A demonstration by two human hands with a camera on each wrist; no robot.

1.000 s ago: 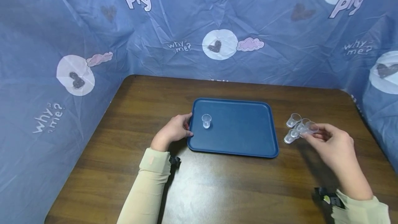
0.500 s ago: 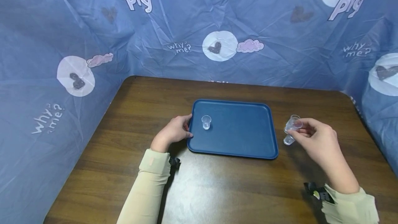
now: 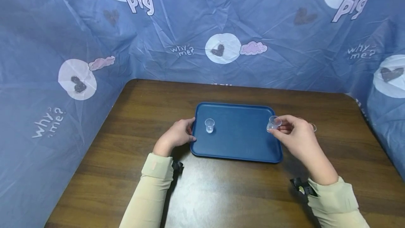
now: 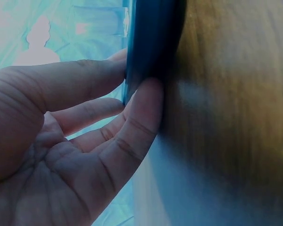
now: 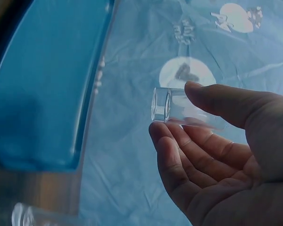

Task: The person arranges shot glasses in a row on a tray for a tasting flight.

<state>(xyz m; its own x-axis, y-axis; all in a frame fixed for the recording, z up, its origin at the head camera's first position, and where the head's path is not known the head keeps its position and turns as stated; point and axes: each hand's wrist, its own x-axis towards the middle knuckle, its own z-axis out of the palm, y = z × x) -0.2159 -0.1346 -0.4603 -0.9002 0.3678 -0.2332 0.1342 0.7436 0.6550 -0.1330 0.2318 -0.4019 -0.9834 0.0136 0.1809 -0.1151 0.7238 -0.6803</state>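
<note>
In the head view, my right hand [image 3: 295,134] pinches a small clear shot glass [image 3: 273,124] between thumb and fingers, over the right end of the blue tray [image 3: 242,133]. The right wrist view shows this shot glass [image 5: 179,107] lying sideways in the picture, its thick base turned away from the palm. At the tray's left edge, my left hand [image 3: 176,133] grips the rim; the left wrist view has its fingertips [image 4: 148,96] right at the tray's side [image 4: 153,42]. Another shot glass [image 3: 209,125] stands upright on the tray's left part.
More clear glass shows as a rim [image 3: 313,127] behind my right hand, mostly hidden by it. A shot glass [image 5: 33,217] also appears low in the right wrist view. Blue printed cloth [image 3: 177,20] hangs round the back and sides of the brown wooden table [image 3: 227,189].
My right hand has lifted a shot glass from the cluster at the right and carried it left to over the tray's right end. The left hand has stayed at the tray's edge.
</note>
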